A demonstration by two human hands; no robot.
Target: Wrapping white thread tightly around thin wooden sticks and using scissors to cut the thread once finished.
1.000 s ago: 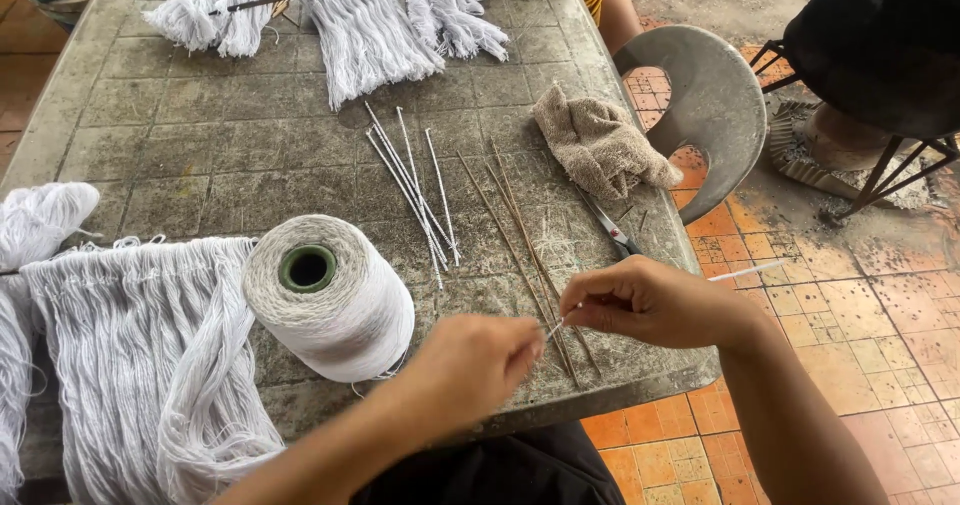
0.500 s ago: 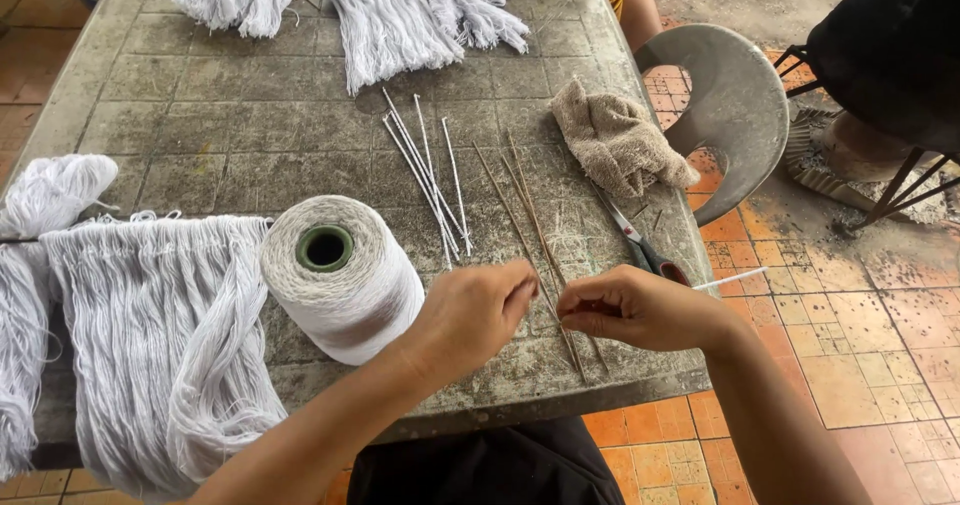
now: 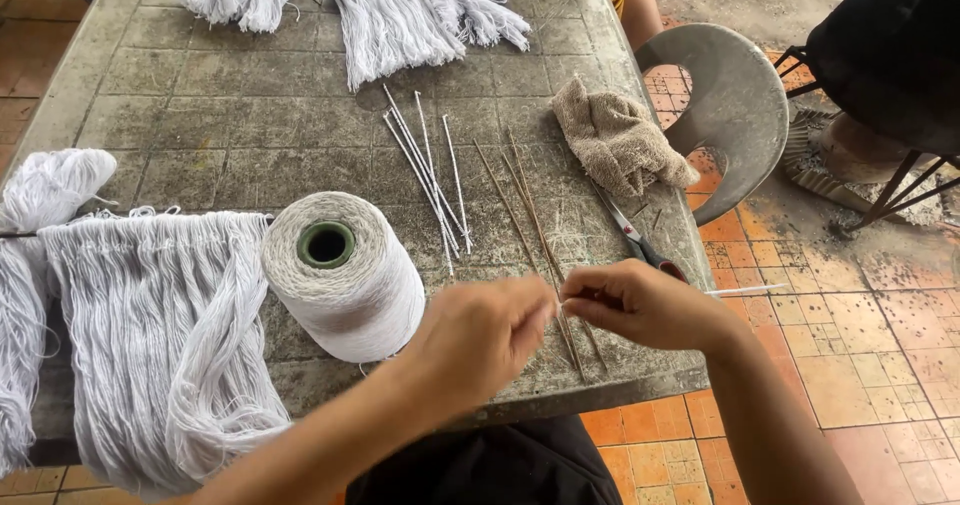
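Hands meet at the near edge of the tabletop [image 3: 200,75]: left hand [image 3: 480,335] and right hand [image 3: 640,305] both pinch a thin white stick [image 3: 745,290], right of the yarn cone [image 3: 345,275].

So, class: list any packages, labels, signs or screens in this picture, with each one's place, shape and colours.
None in view: no package, label, sign or screen.
Nearest to a wrapped good: cone of white yarn, bare, with a dark green core, on the grey table left of the hands.
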